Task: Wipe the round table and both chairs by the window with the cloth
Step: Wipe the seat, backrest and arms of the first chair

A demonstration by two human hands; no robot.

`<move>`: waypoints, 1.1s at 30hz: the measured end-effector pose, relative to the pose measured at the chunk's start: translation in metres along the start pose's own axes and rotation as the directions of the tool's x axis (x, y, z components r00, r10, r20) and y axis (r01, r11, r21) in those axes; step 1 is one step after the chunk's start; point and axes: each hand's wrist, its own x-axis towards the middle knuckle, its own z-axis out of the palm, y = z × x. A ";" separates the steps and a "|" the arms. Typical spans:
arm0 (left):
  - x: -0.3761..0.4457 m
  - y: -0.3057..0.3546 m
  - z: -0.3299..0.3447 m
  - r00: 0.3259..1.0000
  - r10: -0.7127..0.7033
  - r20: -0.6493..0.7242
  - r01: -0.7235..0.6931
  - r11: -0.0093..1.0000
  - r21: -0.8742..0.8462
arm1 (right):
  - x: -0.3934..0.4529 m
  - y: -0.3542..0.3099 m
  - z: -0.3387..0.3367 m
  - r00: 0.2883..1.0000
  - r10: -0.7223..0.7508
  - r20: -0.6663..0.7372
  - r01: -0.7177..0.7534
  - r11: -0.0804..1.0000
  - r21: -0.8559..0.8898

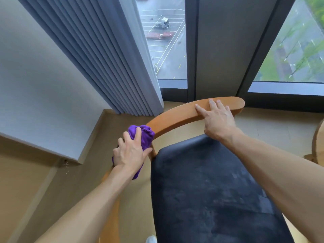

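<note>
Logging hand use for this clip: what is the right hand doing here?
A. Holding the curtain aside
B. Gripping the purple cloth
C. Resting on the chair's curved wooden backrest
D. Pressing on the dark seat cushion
C: the right hand lies with its fingers flat on the curved wooden backrest, while the left hand holds the purple cloth at the rail's left end.

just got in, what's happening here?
A person is wiping a wooden chair by the window. The left hand presses a bunched purple cloth against the left end of the curved backrest; the right hand lies flat on top of the rail. The dark seat cushion looks smudged.
</note>
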 end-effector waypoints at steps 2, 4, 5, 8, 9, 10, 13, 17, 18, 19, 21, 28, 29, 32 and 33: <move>0.019 0.026 -0.003 0.996 0.072 -0.052 -0.073 0.997 -0.008 | 0.000 0.003 0.000 1.000 -0.026 0.015 0.026 0.999 -0.026; 0.043 0.059 -0.006 0.975 0.196 -0.102 -0.195 0.981 0.013 | 0.000 0.005 0.000 0.998 -0.048 0.037 0.050 0.996 -0.067; 0.052 0.075 -0.007 0.960 0.253 -0.119 -0.252 0.968 0.023 | 0.001 0.006 0.000 0.997 -0.062 0.050 0.067 0.994 -0.086; 0.068 0.104 -0.010 0.930 0.341 -0.139 -0.340 0.940 0.030 | 0.002 0.007 0.002 0.993 -0.096 0.068 0.103 0.989 -0.104; 0.069 0.103 -0.011 0.927 0.350 -0.131 -0.351 0.936 0.017 | 0.001 0.009 0.003 0.992 -0.103 0.070 0.110 0.988 -0.108; 0.067 0.096 -0.013 0.928 0.353 -0.114 -0.356 0.935 -0.001 | 0.002 0.010 0.004 0.991 -0.111 0.069 0.118 0.987 -0.112; 0.044 0.051 -0.015 0.970 0.241 -0.041 -0.243 0.967 -0.080 | 0.002 0.010 0.004 0.991 -0.115 0.074 0.123 0.987 -0.107; -0.016 -0.014 -0.013 0.995 -0.049 0.082 0.057 0.993 -0.101 | 0.003 0.005 0.001 0.989 -0.079 0.122 0.094 0.988 -0.123; -0.029 -0.023 -0.016 0.989 -0.095 0.115 0.102 0.993 -0.053 | 0.003 0.004 0.000 0.989 -0.069 0.134 0.087 0.988 -0.131; -0.040 -0.028 -0.019 0.982 -0.128 0.140 0.131 0.991 -0.010 | 0.003 0.003 -0.002 0.987 -0.060 0.150 0.081 0.987 -0.136; -0.062 -0.036 -0.028 0.967 -0.177 0.182 0.175 0.984 0.028 | 0.001 0.000 -0.007 0.982 -0.048 0.185 0.075 0.987 -0.139; -0.169 -0.065 -0.042 0.967 -0.234 0.104 0.247 0.960 -0.132 | 0.001 -0.010 -0.024 0.968 0.033 0.251 -0.001 0.992 -0.126; -0.185 -0.066 -0.042 0.973 -0.217 0.074 0.227 0.961 -0.161 | 0.000 -0.014 -0.027 0.965 0.050 0.258 -0.020 0.993 -0.116; -0.221 -0.070 -0.037 0.983 -0.181 0.005 0.176 0.949 -0.260 | -0.011 -0.037 -0.031 0.968 0.009 0.250 0.014 0.996 -0.089; -0.230 -0.071 -0.035 0.983 -0.185 -0.009 0.174 0.937 -0.304 | -0.017 -0.051 -0.031 0.968 -0.053 0.244 0.072 0.995 -0.071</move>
